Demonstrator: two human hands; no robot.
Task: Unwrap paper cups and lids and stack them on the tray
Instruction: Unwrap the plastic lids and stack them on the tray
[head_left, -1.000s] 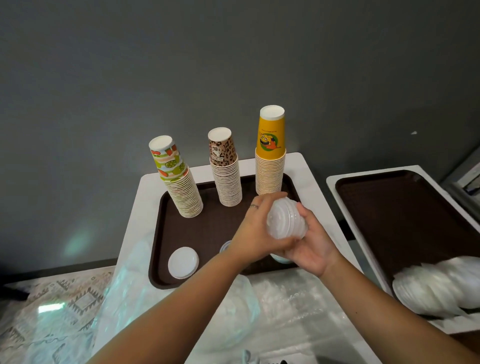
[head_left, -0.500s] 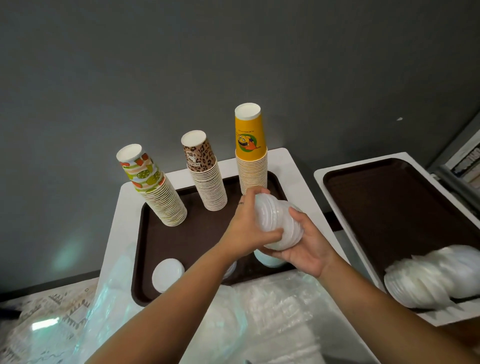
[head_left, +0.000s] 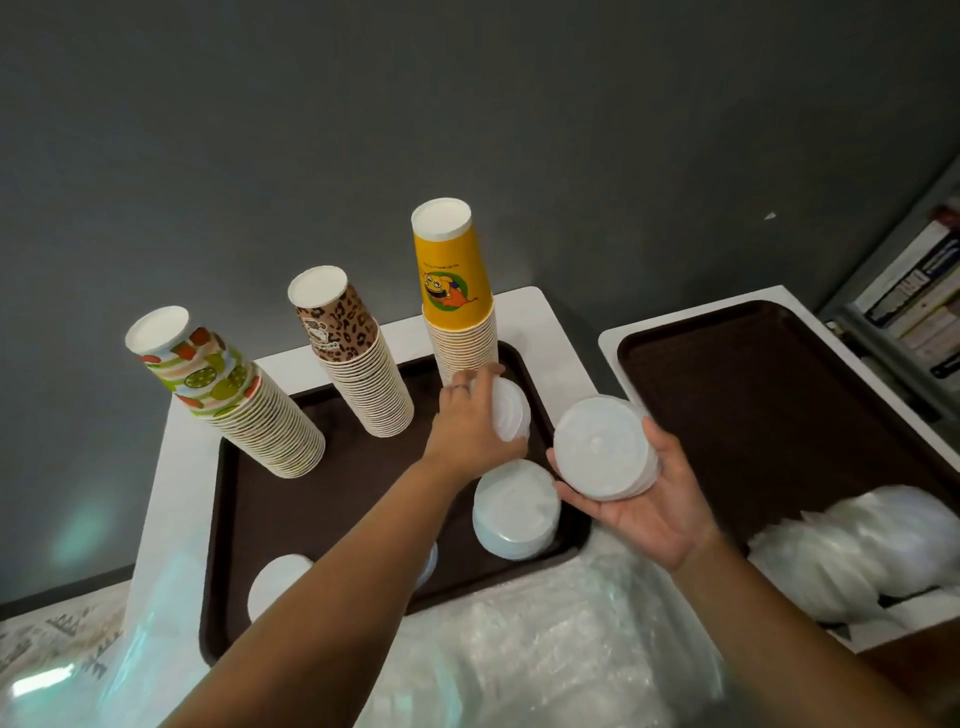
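A brown tray (head_left: 260, 499) carries three upside-down paper cup stacks: fruit-print (head_left: 228, 395), leopard-print (head_left: 358, 364) and yellow (head_left: 457, 301). My left hand (head_left: 472, 426) grips a small bunch of white lids (head_left: 511, 410) above the tray's right side. My right hand (head_left: 639, 499) cradles a thicker stack of white lids (head_left: 602, 447) just right of the tray's edge. A lid stack (head_left: 514, 509) sits on the tray below my left hand. Another lid pile (head_left: 275, 582) lies at the tray's front left; a third peeks out beside my left forearm.
A second brown tray (head_left: 753, 405) stands on the right table, with wrapped lids (head_left: 857, 551) at its near end. Crumpled clear plastic wrap (head_left: 545, 654) covers the table's front. A grey wall rises behind; books (head_left: 919, 301) stand at far right.
The lid bundle held by both hands has been split. My left hand moved off to the left with a few lids; my right hand keeps the rest. The camera shifted.
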